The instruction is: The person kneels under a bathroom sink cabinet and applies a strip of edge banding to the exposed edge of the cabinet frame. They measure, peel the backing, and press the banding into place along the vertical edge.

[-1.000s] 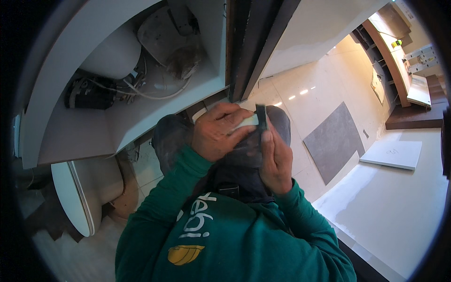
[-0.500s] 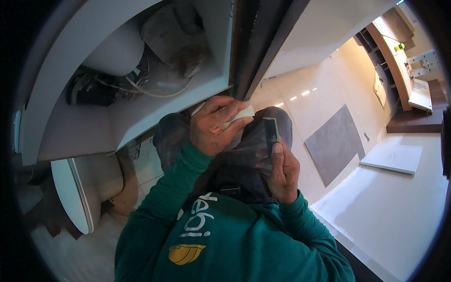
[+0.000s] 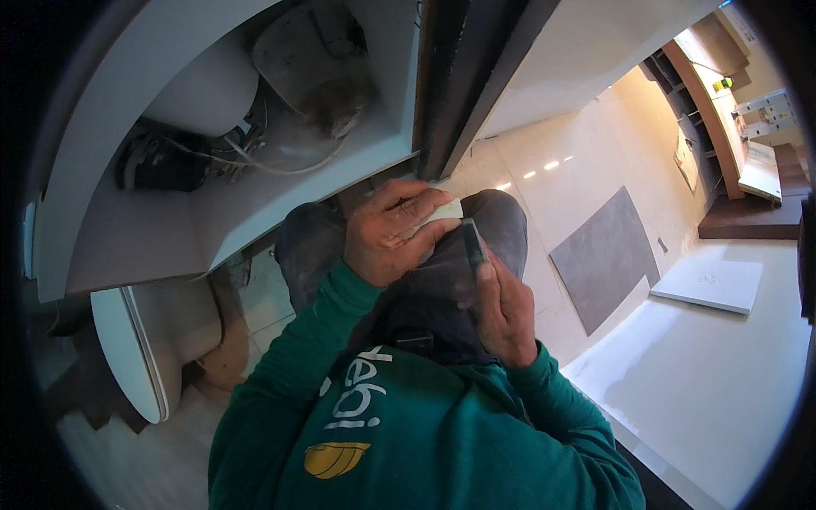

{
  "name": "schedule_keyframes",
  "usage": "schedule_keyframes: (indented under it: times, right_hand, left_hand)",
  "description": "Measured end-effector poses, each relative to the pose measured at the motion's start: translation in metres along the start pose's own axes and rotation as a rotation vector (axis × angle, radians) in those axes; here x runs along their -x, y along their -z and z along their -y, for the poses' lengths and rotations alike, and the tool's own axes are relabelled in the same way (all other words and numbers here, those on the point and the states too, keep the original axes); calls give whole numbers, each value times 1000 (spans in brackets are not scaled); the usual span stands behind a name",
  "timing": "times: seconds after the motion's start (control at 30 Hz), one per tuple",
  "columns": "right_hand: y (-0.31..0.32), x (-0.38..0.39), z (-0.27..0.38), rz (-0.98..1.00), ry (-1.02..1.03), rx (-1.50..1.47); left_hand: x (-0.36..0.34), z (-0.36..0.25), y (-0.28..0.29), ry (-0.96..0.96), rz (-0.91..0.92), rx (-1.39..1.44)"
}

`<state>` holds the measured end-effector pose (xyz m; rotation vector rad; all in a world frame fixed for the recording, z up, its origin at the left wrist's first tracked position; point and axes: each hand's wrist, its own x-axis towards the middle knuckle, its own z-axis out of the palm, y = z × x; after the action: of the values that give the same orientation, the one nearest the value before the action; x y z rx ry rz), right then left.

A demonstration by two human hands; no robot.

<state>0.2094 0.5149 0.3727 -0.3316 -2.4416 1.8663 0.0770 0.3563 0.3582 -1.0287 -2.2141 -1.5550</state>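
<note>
I hold a pale, flat, off-white piece (image 3: 448,210) in my left hand (image 3: 393,231), pinched between thumb and fingers over my dark trousers (image 3: 311,251). My right hand (image 3: 508,308), a little lower and to the right, grips a narrow dark flat bar (image 3: 473,238) with its thumb along it. The bar's tip sits at the right end of the pale piece; I cannot tell whether they touch. Part of the pale piece is hidden behind my left fingers.
An open white cabinet (image 3: 153,246) with pipes is at upper left, above a toilet (image 3: 123,353). A dark doorframe (image 3: 463,68) stands ahead. A grey sheet (image 3: 605,259) lies on the tiles; a white board (image 3: 705,285) rests on a white surface at right. Shelving and a ladder (image 3: 761,110) stand beyond.
The dark bar moved from across the pale piece down and right, away from it, and has now come back up and left toward its right end. My left hand has shifted only slightly.
</note>
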Motion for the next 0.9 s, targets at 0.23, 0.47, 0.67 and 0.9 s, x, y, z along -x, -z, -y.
schedule_keyframes:
  times: [0.23,0.47,0.67,0.9]
  right_hand:
    - [9,-9,15,-30,-44,-60]
    - [-7,-45,17,-124,185,62]
    - [-1,3,-1,13,-80,-55]
    - [30,-46,52,-310,428,311]
  left_hand:
    - [4,-2,-2,1,63,-1]
    - [9,-10,-6,53,91,13]
    - [-5,8,6,-77,-63,-225]
    - [6,8,4,56,-166,-66]
